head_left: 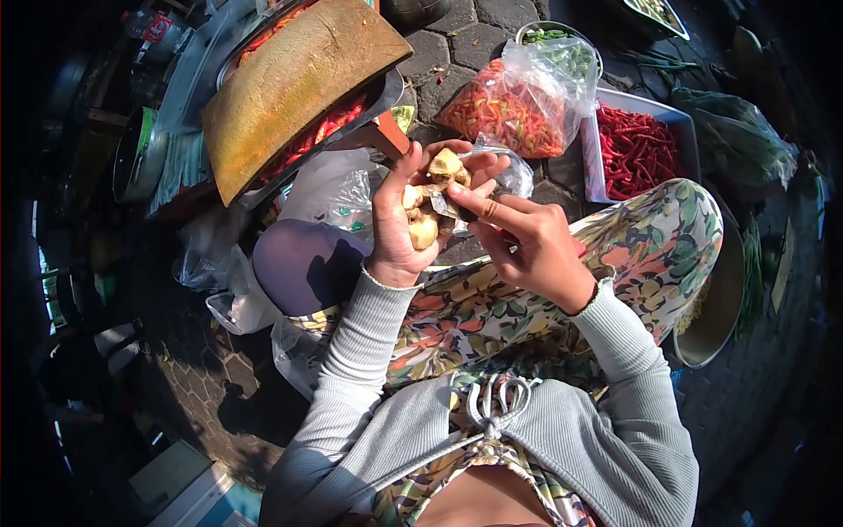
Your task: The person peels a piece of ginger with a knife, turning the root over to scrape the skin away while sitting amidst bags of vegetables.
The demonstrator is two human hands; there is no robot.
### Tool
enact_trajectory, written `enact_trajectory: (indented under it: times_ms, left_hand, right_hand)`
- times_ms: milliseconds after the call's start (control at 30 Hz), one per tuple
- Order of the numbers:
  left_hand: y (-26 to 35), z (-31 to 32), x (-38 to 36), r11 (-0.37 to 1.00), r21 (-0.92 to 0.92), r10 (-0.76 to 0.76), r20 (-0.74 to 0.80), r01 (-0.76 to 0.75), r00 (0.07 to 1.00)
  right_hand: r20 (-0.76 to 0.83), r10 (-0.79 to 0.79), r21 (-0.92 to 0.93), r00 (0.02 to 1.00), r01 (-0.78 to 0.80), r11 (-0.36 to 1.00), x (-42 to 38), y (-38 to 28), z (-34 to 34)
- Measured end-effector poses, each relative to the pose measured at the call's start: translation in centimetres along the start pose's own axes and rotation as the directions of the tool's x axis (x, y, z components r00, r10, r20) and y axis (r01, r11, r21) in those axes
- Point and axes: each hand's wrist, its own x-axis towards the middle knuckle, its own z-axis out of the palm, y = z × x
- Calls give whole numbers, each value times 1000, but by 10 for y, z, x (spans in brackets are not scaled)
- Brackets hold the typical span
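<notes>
A knobbly, pale yellow ginger root [423,230] with brownish patches rests in my left hand [397,218], whose fingers curl up around it. In my right hand [536,241] is a small knife, gripped with the index finger stretched along it. The short grey knife blade [443,205] lies against the ginger, between its lobes. Most of the handle is hidden in my fist; a bit of red shows at the far side of the palm. Both hands are close together above my lap.
A thick wooden chopping board [307,88] lies over a container of red chillies [325,132] at upper left. Beyond my hands are a plastic bag of cut chillies [509,110], a white tray [593,162] of red chillies and a bowl of green chillies [571,57]. Plastic bags [329,189] lie beside my knee.
</notes>
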Motion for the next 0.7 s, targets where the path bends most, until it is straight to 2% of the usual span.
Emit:
enact_trajectory:
  times_ms: [267, 333, 667, 700]
  left_hand:
    - [-1, 0, -1, 1000, -2, -5, -5, 5, 1000]
    - [-1, 0, -1, 1000, 4, -10, -8, 10, 1000]
    - [0, 3, -4, 998, 68, -12, 38, 10, 999]
    - [1, 3, -4, 997, 70, -28, 43, 25, 999]
  right_hand:
    - [-85, -68, -45, 994, 65, 997, -1, 3, 6]
    - [-86, -19, -43, 996, 15, 999, 0, 0, 6]
    - [-67, -56, -38, 996, 53, 998, 0, 0, 4]
    - [-59, 11, -21, 998, -12, 1000, 0, -4, 2]
